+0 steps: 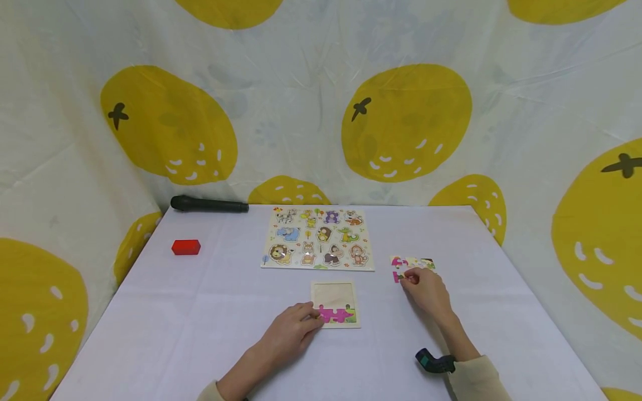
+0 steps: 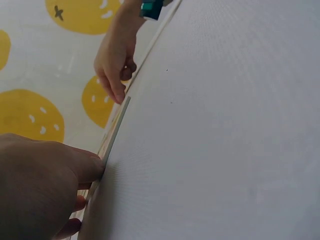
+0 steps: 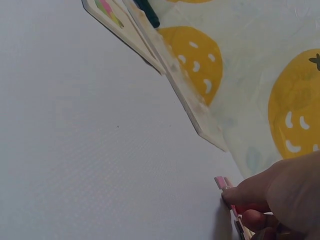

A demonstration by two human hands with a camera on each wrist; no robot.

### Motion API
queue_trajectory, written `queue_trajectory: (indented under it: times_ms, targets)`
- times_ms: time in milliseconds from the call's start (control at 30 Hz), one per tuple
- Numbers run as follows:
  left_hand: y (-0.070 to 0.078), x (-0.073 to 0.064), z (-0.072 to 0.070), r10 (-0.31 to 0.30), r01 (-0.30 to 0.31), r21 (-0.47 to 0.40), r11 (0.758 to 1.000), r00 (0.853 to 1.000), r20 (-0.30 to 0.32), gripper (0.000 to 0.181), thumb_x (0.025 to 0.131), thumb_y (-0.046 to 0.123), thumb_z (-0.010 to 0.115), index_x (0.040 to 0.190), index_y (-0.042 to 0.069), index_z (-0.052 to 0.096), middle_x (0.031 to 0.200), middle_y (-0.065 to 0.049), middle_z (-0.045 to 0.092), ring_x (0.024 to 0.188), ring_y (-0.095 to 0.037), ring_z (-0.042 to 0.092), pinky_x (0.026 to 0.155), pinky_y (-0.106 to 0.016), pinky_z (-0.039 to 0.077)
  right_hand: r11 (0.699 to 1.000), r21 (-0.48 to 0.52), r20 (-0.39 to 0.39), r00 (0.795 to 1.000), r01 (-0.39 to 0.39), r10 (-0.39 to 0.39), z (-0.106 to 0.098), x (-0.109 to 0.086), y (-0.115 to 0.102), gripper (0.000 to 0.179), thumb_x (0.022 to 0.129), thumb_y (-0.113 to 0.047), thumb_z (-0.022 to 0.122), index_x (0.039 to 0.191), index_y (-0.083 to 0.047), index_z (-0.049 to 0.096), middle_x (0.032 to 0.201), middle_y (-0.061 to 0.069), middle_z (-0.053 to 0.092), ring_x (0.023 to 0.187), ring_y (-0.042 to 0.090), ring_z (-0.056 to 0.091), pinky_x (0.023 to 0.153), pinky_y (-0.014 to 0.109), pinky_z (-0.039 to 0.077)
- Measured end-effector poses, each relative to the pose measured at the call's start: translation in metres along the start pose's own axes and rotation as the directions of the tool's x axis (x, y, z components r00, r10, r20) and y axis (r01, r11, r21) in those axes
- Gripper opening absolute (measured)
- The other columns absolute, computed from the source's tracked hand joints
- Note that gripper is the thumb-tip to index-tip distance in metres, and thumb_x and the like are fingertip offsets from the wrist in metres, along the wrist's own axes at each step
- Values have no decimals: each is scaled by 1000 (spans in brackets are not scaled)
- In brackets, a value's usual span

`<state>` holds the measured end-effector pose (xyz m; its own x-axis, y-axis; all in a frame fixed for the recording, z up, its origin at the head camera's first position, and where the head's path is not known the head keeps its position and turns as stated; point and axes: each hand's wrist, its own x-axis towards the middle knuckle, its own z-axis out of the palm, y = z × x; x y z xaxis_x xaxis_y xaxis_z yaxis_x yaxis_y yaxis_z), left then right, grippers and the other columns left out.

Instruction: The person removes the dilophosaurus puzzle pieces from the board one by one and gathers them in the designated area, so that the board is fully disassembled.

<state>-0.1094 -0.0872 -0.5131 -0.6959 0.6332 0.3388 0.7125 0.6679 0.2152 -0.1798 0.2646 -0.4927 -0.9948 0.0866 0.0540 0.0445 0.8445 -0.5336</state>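
A small square wooden puzzle tray [image 1: 333, 292] lies near the middle of the table, with pink and green jigsaw pieces [image 1: 337, 315] fitted along its near side. My left hand [image 1: 293, 328] holds the tray at its near left corner, fingers bent; in the left wrist view the thumb [image 2: 90, 167] lies against the tray's edge. To the right, my right hand [image 1: 427, 288] is over a group of loose jigsaw pieces [image 1: 398, 262]. Its thumb and forefinger pinch one piece at the group's near side, mostly hidden by the fingers. In the right wrist view, pink pieces [image 3: 220, 182] show by the fingertips.
Behind the tray lies a larger animal puzzle board [image 1: 321, 239] with a shiny surface. A black microphone [image 1: 210, 204] rests at the back left edge, and a red block [image 1: 186, 247] sits in front of it. A patterned curtain [image 1: 301, 111] hangs behind the white-covered table [image 1: 225, 301].
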Motion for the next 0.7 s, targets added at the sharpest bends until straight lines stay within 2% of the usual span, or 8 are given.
queue_trajectory:
  times_ms: [433,700]
  targets:
    - [-1,1,1,17,-17,12,1000,1000,-24,18,92,21,72,109,19,78,110,4,72,115,-18,65,100,-36,55,1000,12,-21,1000,1,-1,0,0,0,26,90,-19,69,107,0,72,80,7,62,73,20,53,57,28,37]
    - [0,0,2,2,-2,3,1000,1000,-3,19,93,21,71,110,18,78,112,3,72,119,-21,65,101,-38,54,999,35,-28,1000,8,-7,-3,-3,-12,29,91,-20,68,112,0,71,84,9,64,75,20,53,59,25,39]
